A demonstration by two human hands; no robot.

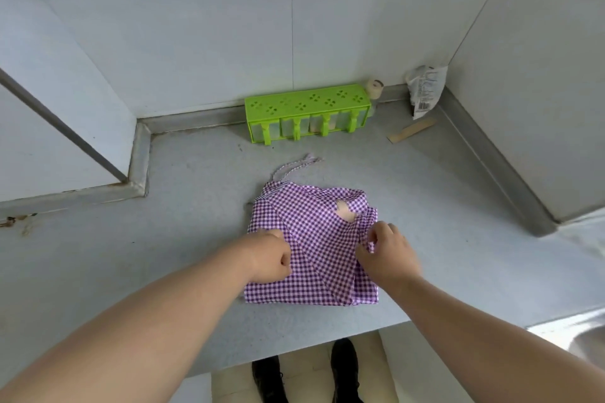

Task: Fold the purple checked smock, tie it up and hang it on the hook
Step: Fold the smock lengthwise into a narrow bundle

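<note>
- Smock [311,252], purple checked, lies as a folded square on the grey counter [163,239], well in front of the green spice rack [309,114]; its tie cord [294,167] trails from the far edge toward that rack.
- My left hand [270,257] sits on the smock's left side, fingers curled in against the cloth. I judge it is gripping a fold, though the fingertips are hidden.
- My right hand [386,252] pinches the cloth at the smock's right edge, a small tuck caught between thumb and fingers.
- Folding looks to be the step in hand: the bundle is compact but its far right corner is rumpled.
- Next, I think, I need to flatten or fold once more, then gather the cord and wrap it round the bundle.
- No hook shows anywhere around the smock, so hanging is not yet near.
</note>
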